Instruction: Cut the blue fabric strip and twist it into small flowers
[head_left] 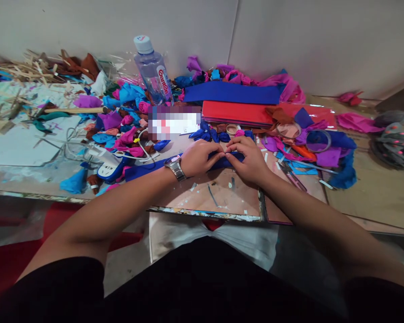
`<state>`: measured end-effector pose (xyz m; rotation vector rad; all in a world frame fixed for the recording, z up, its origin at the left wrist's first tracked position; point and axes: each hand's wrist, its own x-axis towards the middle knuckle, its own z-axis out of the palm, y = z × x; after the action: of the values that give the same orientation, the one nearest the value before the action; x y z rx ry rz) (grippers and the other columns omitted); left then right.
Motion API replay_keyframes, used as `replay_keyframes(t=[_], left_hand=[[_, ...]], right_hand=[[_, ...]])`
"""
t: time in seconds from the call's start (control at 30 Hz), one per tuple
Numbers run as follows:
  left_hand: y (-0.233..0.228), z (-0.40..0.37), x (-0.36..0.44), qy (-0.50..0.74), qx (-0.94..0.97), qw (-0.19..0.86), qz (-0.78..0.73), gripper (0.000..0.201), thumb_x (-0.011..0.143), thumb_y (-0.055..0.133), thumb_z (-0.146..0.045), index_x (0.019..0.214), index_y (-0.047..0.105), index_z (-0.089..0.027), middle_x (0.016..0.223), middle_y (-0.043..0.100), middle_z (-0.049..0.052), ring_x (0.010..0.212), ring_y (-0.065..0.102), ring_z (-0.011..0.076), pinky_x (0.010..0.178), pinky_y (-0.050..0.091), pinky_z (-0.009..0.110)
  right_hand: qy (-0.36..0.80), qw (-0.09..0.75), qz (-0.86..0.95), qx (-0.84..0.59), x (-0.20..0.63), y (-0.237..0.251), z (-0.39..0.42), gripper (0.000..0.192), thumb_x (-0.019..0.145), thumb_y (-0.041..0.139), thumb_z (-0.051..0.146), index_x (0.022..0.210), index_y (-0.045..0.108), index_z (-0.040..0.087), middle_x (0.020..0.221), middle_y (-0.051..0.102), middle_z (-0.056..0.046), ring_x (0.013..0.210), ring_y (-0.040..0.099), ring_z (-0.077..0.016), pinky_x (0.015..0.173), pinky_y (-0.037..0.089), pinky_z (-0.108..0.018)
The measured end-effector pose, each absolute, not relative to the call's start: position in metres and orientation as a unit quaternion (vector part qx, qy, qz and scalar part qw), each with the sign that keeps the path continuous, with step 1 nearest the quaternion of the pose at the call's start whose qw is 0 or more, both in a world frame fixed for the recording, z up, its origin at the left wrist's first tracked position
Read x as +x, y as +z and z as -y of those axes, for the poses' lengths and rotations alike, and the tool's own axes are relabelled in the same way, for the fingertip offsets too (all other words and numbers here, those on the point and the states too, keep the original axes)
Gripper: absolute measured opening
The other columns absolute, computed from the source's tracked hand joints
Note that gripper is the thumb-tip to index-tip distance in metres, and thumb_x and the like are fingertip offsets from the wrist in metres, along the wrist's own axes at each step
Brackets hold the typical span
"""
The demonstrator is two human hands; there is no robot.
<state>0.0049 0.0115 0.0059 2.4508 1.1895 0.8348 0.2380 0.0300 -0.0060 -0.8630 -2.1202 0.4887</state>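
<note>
Left hand (198,158), watch (175,167) on the wrist, curled over a long blue paper strip (144,169), fingertips pinching its top edge. Right hand (249,160) touching the left at the fingertips, likewise pinching the same strip, fingers bent and knuckles up. Strip lying flat on the brown tabletop (222,197), running left from under both hands toward a blue-and-white power strip (109,167) with a white cable. Just beyond the hands, a row of small dark blue paper twists (212,134) and a tape roll (232,130). Farther back, a red paper stack (237,113) with a flat blue sheet (234,94) behind it. To the far left of those, an upright plastic water bottle (152,72) amid pink, cyan and purple paper scraps. Right of the hands, scissors (291,175) among purple and orange offcuts, plus a clear tape ring (318,140). At far left, wooden sticks (33,67) heaped by the wall.
</note>
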Motion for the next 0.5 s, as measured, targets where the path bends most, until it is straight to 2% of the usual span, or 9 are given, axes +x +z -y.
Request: replay_keyframes(t=[0.3, 0.5], left_hand=[[0.0074, -0.0096, 0.0074, 0.282, 0.862, 0.148, -0.395, 0.031, 0.108, 0.057, -0.041, 0.113, 0.081, -0.021, 0.104, 0.085, 0.007, 0.093, 0.078, 0.0243, 0.091, 0.051, 0.038], [0.0111, -0.0089, 0.0053, 0.269, 0.853, 0.167, -0.416, 0.032, 0.104, 0.057, -0.04, 0.113, 0.082, -0.021, 0.107, 0.086, 0.007, 0.095, 0.078, 0.0252, 0.089, 0.052, 0.038]], right_hand=[[0.226, 0.371, 0.83, -0.349, 0.2353, -0.0069, -0.0291, 0.008, 0.099, 0.065, 0.027, 0.093, 0.068, 0.025, 0.12, 0.076, -0.009, 0.114, 0.066, -0.0298, 0.105, 0.049, -0.052], [0.225, 0.381, 0.827, -0.346, 0.2371, -0.0069, -0.0304, 0.006, 0.099, 0.068, 0.029, 0.096, 0.071, 0.025, 0.116, 0.075, -0.009, 0.115, 0.067, -0.03, 0.105, 0.051, -0.052]])
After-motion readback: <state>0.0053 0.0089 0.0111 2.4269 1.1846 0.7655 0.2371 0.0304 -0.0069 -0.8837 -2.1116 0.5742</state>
